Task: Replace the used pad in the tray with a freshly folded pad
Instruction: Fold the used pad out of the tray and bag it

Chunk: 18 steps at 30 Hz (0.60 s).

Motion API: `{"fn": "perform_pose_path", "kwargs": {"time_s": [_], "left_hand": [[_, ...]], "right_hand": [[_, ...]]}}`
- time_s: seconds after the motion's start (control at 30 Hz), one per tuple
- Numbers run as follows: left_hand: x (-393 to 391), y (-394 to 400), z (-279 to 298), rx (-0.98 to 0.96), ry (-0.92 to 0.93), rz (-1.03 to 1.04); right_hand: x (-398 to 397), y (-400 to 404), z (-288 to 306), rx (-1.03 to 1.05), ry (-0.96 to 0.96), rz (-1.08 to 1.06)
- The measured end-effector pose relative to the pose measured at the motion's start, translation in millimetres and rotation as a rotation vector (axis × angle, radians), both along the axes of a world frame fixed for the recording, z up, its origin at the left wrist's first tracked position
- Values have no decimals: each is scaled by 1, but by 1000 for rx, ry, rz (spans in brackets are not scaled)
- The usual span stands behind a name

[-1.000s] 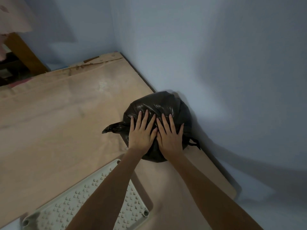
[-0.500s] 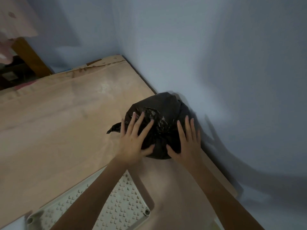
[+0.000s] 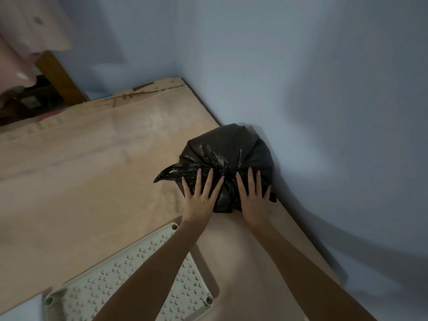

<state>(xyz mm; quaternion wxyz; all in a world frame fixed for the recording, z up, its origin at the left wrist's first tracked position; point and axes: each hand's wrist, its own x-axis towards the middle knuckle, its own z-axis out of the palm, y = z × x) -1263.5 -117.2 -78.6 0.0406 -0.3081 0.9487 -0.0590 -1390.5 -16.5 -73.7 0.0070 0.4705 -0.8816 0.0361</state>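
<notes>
Hands, left (image 3: 200, 200) and right (image 3: 252, 200), have spread apart from side-by-side, fingers flat, pressing the tied black bag (image 3: 228, 156) on the tabletop (image 3: 81, 181); tray (image 3: 129, 281) likely next.

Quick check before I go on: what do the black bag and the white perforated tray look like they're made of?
Black bag: thin glossy plastic film, judging by its crinkles and bright highlights. White perforated tray: probably moulded rigid plastic with a matte finish, given the regular cut-out pattern and rounded corner bosses.
</notes>
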Motion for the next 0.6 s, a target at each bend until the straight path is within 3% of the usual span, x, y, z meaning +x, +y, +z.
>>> {"fn": "perform_pose_path", "kwargs": {"time_s": [0.33,0.6], "left_hand": [[-19,-35,7,8,-43,21],[-6,-27,12,124,-37,-45]], "right_hand": [[-20,-39,-4,82,-70,12],[-3,-27,9,156,-66,9]]}}
